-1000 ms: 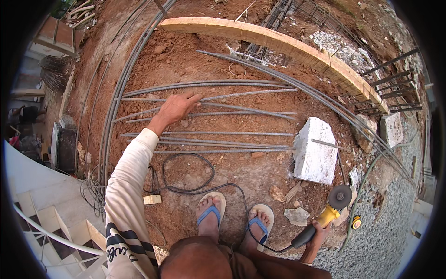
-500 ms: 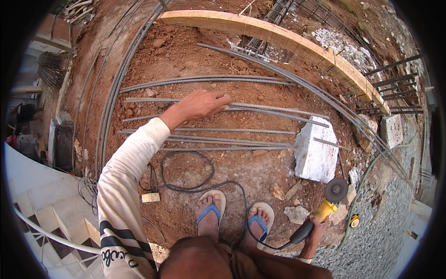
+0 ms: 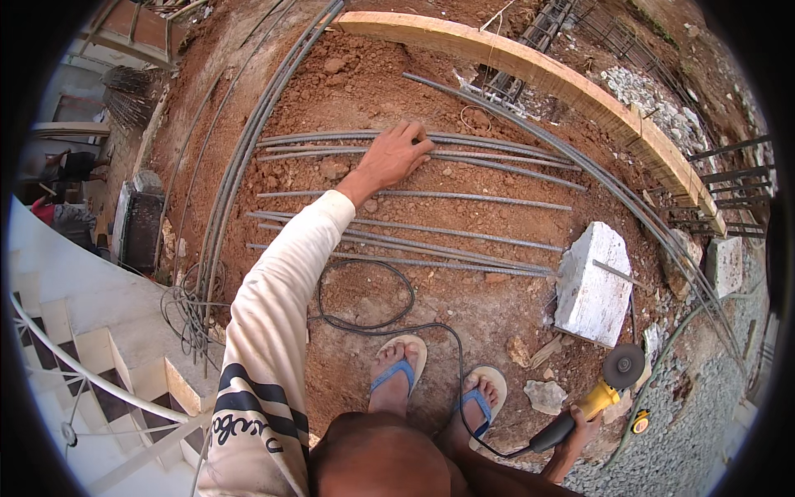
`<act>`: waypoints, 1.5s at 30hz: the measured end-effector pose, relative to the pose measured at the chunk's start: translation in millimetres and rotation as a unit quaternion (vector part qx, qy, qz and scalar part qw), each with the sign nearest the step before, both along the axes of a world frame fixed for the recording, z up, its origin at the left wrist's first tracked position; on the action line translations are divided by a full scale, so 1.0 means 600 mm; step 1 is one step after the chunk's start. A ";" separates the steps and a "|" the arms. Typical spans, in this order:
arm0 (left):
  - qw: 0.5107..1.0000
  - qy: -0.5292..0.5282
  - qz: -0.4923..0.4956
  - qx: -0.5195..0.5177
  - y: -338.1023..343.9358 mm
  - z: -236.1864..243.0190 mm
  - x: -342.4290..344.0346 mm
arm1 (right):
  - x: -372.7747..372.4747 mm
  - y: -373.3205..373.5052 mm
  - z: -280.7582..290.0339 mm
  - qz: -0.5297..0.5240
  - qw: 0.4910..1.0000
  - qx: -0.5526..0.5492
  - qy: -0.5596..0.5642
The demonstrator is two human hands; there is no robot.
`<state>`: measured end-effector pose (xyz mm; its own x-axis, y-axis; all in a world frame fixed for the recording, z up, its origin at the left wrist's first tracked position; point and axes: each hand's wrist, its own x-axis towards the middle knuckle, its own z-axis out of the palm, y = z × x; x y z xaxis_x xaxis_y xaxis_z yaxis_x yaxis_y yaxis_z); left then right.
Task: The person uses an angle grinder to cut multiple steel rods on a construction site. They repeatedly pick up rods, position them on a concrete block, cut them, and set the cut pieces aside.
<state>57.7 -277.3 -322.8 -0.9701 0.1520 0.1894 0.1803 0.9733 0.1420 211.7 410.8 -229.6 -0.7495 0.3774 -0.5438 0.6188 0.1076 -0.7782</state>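
Observation:
My left hand [image 3: 397,153] is up among the ribbed steel bars [image 3: 505,141] lying on red soil, its fingers bent over the upper bars and closed on one. My right hand [image 3: 578,432] grips a yellow and black angle grinder [image 3: 598,400] at lower right, its dark disc [image 3: 623,365] facing up. The grinder's black cord [image 3: 451,331] loops across the ground near my sandalled feet. A white concrete block [image 3: 592,302] lies right of the bar ends, with a short bar across it. A yellow tape measure [image 3: 640,421] lies beside the gravel.
A long timber plank [image 3: 497,51] curves across the back, near rebar cages [image 3: 530,58]. Long bars run along both sides. Tiled steps with a white railing [image 3: 74,356] descend at lower left. Another person [image 3: 66,215] is at the far left. Gravel [image 3: 679,447] covers the lower right.
My left hand has moved up, away from me, and the middle bars have shifted closer to the upper group. The whole view has shifted a little. The grinder stays in my right hand.

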 end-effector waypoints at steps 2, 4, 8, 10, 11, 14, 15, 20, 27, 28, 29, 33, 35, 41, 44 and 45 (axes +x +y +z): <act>0.999 0.019 0.029 0.015 0.016 0.002 0.021 | -0.002 -0.002 -0.003 0.006 1.000 0.001 0.020; 0.998 -0.001 0.028 0.049 0.035 0.008 0.051 | -0.003 -0.007 -0.004 0.007 1.000 -0.008 0.029; 0.995 -0.060 -0.032 0.071 0.072 0.014 0.127 | -0.010 -0.017 0.000 0.016 0.999 -0.016 0.024; 0.995 -0.072 -0.033 0.058 0.078 0.010 0.151 | -0.012 -0.023 0.000 0.014 0.999 -0.019 0.025; 0.994 -0.080 -0.039 0.059 0.074 0.008 0.154 | -0.013 -0.026 -0.001 0.012 1.000 -0.014 0.023; 0.993 -0.099 -0.045 0.045 0.079 -0.002 0.162 | -0.015 -0.031 -0.003 0.013 0.999 -0.032 0.027; 0.994 -0.100 -0.044 0.026 0.084 -0.005 0.162 | -0.017 -0.031 -0.003 0.015 0.999 -0.016 0.023; 0.989 -0.116 -0.035 -0.083 0.100 -0.004 0.159 | -0.014 -0.027 -0.012 0.004 1.000 0.003 0.022; 0.992 -0.076 -0.031 -0.091 0.064 -0.008 0.107 | -0.008 -0.021 0.000 0.012 0.999 -0.008 0.035; 0.993 -0.073 -0.022 -0.090 0.063 -0.009 0.101 | -0.010 -0.023 0.002 0.018 0.999 -0.006 0.036; 0.993 -0.079 -0.014 -0.089 0.065 -0.010 0.100 | -0.010 -0.025 0.005 0.023 0.999 -0.004 0.035; 1.000 0.012 0.011 0.012 0.090 -0.007 0.134 | -0.010 -0.034 0.007 0.012 0.999 0.004 0.035; 0.996 0.007 0.008 0.090 0.115 -0.007 0.175 | -0.007 -0.034 0.006 0.018 0.999 0.003 0.036; 0.992 -0.105 -0.004 0.071 0.153 -0.020 0.241 | -0.006 -0.025 -0.002 0.036 0.999 -0.015 0.031; 0.992 -0.120 -0.028 0.032 0.150 -0.022 0.233 | -0.006 -0.028 -0.007 0.011 1.000 -0.012 0.023; 0.992 -0.120 -0.039 0.019 0.149 -0.022 0.232 | -0.006 -0.029 -0.008 0.014 0.999 -0.015 0.028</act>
